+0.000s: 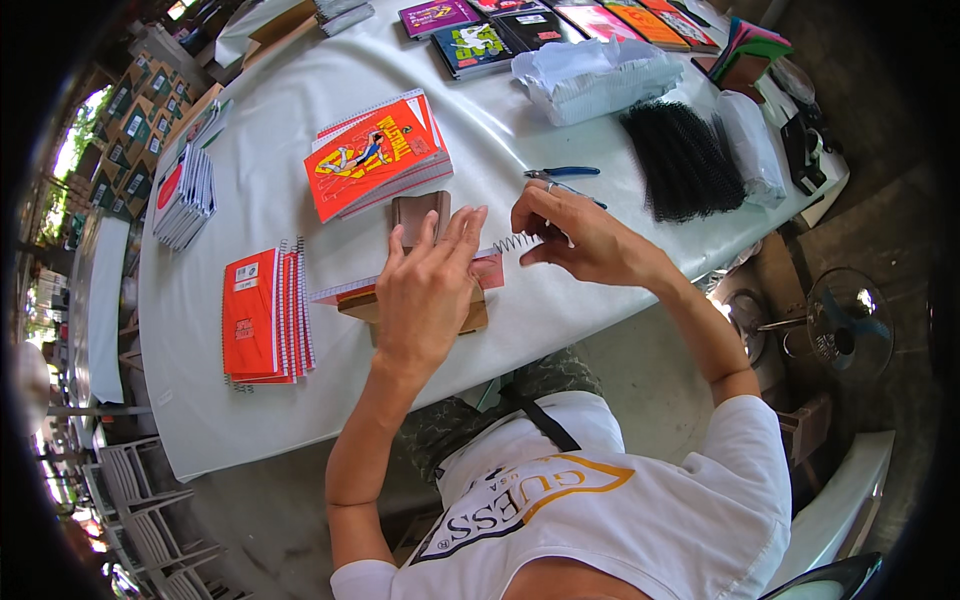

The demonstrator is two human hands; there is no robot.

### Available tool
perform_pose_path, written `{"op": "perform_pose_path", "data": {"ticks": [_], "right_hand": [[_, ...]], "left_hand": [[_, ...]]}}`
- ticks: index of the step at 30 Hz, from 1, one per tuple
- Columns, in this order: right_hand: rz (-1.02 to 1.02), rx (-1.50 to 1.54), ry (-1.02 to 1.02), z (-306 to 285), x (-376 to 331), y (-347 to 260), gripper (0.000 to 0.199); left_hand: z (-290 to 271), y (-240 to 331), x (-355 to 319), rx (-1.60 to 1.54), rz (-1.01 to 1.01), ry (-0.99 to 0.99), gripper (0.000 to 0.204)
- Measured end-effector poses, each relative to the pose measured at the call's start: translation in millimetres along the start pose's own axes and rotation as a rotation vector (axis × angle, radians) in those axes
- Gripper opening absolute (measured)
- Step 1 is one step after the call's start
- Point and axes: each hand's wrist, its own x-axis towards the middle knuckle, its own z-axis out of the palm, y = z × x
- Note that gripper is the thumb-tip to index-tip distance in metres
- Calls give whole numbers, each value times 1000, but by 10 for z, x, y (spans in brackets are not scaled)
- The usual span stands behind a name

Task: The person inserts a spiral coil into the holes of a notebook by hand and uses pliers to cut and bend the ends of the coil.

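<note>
My left hand lies with its fingers stretched out over a notebook that stands on edge in a brown wooden holder. The hand hides most of the notebook. A brown block sits just behind my left fingers. At the notebook's right end my right hand pinches a dark spiral binding wire, which reaches to the page edge. Beyond the right hand lie blue-handled pliers. Behind my left hand is a stack of orange-red notebooks with punched edges.
Several spiral-bound red notebooks are piled on the left. Black spiral wires lie in a heap at the right, beside white plastic packaging. Colourful notebooks line the far side of the white-covered table. A fan stands to the right.
</note>
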Motion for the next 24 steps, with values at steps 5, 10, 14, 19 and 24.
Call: {"op": "perform_pose_path", "data": {"ticks": [5, 10, 14, 19, 24], "right_hand": [[137, -195, -95, -2, -22, -150, 12], [-221, -362, 26, 76, 16, -103, 9], [165, 196, -557, -229, 311, 112, 6], [-159, -180, -283, 227, 946, 1038, 13], [-262, -686, -294, 1071, 1099, 1254, 42]], "left_hand": [[29, 56, 35, -85, 42, 51, 62], [11, 136, 43, -101, 58, 25, 56], [-133, 207, 62, 0, -26, -263, 58], [-25, 167, 22, 130, 111, -38, 64], [73, 68, -56, 102, 147, 16, 73]]}}
